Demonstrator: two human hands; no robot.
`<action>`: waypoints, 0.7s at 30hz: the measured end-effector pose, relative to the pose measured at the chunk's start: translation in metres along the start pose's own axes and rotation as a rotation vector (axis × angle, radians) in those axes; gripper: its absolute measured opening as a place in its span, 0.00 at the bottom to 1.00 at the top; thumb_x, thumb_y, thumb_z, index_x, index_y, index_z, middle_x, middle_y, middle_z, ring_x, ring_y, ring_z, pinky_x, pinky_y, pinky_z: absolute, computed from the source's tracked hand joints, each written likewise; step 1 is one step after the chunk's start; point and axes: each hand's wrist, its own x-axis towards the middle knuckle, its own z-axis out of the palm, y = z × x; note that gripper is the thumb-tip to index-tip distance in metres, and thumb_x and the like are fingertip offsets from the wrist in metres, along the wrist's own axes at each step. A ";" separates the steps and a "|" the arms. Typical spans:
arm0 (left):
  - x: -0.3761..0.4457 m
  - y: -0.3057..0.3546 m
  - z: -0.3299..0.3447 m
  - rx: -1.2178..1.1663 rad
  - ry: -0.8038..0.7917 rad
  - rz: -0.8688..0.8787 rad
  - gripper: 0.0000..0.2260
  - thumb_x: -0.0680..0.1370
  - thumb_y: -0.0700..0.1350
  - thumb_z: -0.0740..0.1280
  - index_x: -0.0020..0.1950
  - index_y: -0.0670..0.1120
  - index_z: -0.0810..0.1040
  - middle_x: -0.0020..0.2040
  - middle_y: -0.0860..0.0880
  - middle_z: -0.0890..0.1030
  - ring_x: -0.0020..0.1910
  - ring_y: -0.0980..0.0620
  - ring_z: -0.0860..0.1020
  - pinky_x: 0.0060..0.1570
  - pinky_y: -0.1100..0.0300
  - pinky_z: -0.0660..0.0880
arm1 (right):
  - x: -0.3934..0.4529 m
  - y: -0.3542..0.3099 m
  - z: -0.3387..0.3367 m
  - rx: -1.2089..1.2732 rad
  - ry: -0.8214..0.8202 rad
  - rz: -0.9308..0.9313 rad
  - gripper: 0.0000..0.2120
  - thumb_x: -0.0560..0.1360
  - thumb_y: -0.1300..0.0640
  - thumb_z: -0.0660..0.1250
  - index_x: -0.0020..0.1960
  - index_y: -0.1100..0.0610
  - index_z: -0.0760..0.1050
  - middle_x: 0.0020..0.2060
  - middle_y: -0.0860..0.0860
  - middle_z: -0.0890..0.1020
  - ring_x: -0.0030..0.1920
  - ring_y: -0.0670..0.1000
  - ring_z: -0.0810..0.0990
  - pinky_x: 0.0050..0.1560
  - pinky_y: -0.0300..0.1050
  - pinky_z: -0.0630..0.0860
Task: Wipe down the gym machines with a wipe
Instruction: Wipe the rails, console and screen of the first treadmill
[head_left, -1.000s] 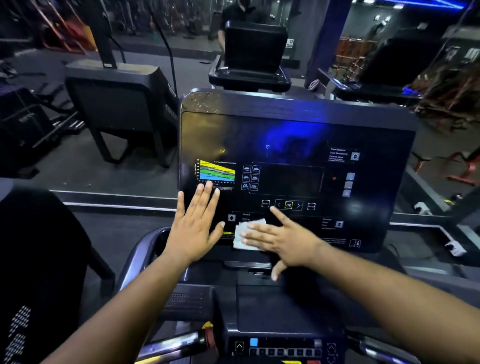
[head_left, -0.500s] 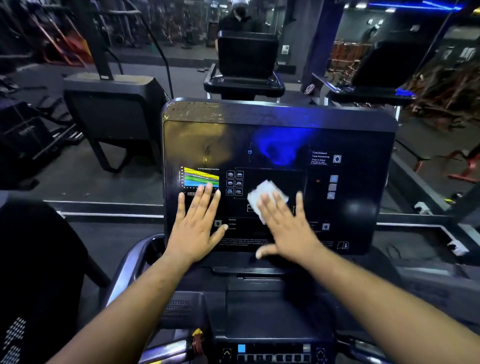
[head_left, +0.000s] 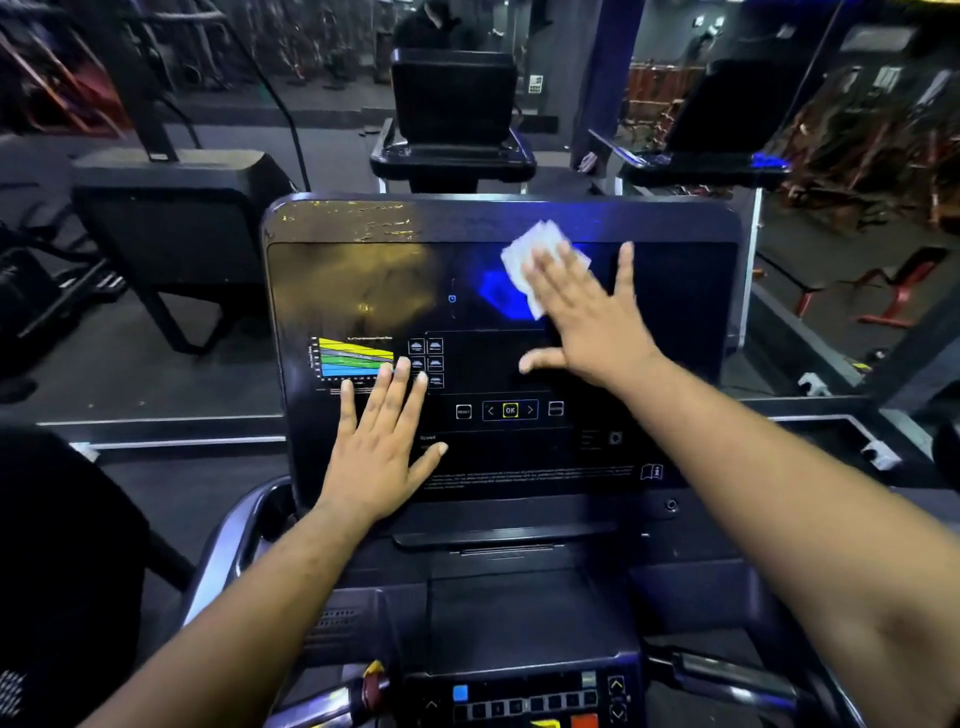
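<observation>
Dim gym floor with dark machines and a mirrored wall lies behind a large glossy black treadmill console panel, tilted toward the viewer and carrying blue and yellow light reflections.

Right hand: flat against the upper middle of the panel, fingers straight and fanned apart, thumb extended toward the left. It presses a small white crumpled wipe against the glass; the wipe sits under the fingertips, just below the panel's top edge, its upper and left portions showing beyond the hand. No finger curls round it.

Left hand: flat on the lower left of the panel, fingers straight and slightly spread, holding nothing. Fingertips touch the lower edge of a coloured chart graphic in yellow, green and blue.

Between the two hands, a lit row of control icons includes a yellow-outlined OK button.

Yellowish smearing marks the panel's top left corner.

Below the panel, a lower black keypad strip shows blue and orange keys.
</observation>
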 end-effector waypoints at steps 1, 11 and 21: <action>0.002 0.003 0.000 0.001 0.000 0.005 0.38 0.80 0.64 0.56 0.83 0.44 0.53 0.84 0.44 0.48 0.83 0.46 0.47 0.79 0.36 0.43 | 0.004 0.001 -0.006 0.031 0.005 0.069 0.57 0.67 0.18 0.50 0.83 0.53 0.42 0.82 0.50 0.45 0.82 0.53 0.46 0.69 0.83 0.44; 0.001 0.021 0.010 -0.002 0.006 0.060 0.37 0.81 0.64 0.56 0.84 0.44 0.53 0.84 0.44 0.48 0.83 0.46 0.48 0.78 0.34 0.45 | -0.157 -0.097 0.100 0.176 -0.269 -0.077 0.65 0.61 0.15 0.53 0.82 0.58 0.45 0.82 0.54 0.48 0.81 0.57 0.49 0.72 0.78 0.45; 0.023 0.037 0.011 -0.004 0.055 0.100 0.37 0.80 0.64 0.58 0.83 0.44 0.56 0.84 0.43 0.51 0.83 0.45 0.51 0.78 0.34 0.46 | -0.108 -0.021 0.071 -0.034 -0.203 -0.169 0.56 0.65 0.17 0.45 0.83 0.51 0.49 0.81 0.47 0.54 0.81 0.51 0.53 0.72 0.78 0.46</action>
